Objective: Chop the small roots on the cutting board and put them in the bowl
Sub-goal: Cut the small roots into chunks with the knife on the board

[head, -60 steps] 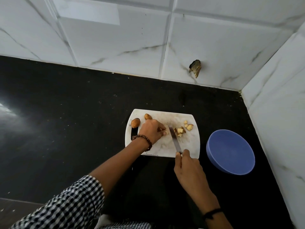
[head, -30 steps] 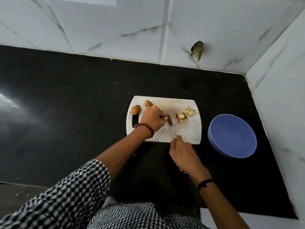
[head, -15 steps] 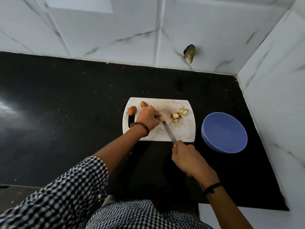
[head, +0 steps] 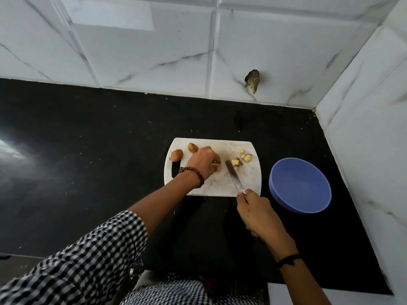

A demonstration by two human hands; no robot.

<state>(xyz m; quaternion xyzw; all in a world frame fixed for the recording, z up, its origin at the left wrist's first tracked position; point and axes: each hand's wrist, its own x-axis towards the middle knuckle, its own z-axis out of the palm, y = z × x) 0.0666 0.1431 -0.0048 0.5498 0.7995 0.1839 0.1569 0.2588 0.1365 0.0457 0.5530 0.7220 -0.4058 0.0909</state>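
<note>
A white cutting board [head: 248, 183] lies on the black counter. Two whole brown roots lie at its left end, one [head: 176, 155] by the handle slot and one [head: 193, 147] behind my left hand. Several chopped pieces [head: 241, 160] sit at the right. My left hand [head: 203, 161] pinches a small root piece against the board. In my right hand [head: 257, 210] I grip a knife [head: 234, 176] by its handle; the blade lies flat-angled over the board, its tip beside the cut pieces. The blue bowl [head: 300, 186] stands empty to the right of the board.
White marble-look tiled walls close the back and right side, forming a corner near the bowl. A dark chipped hole [head: 252, 79] marks the back wall. The black counter [head: 88, 150] stretches to the left.
The knife blade has drawn away from my left fingers to the right, toward the cut pieces. My left hand stays on the root piece. The camera view shifted slightly.
</note>
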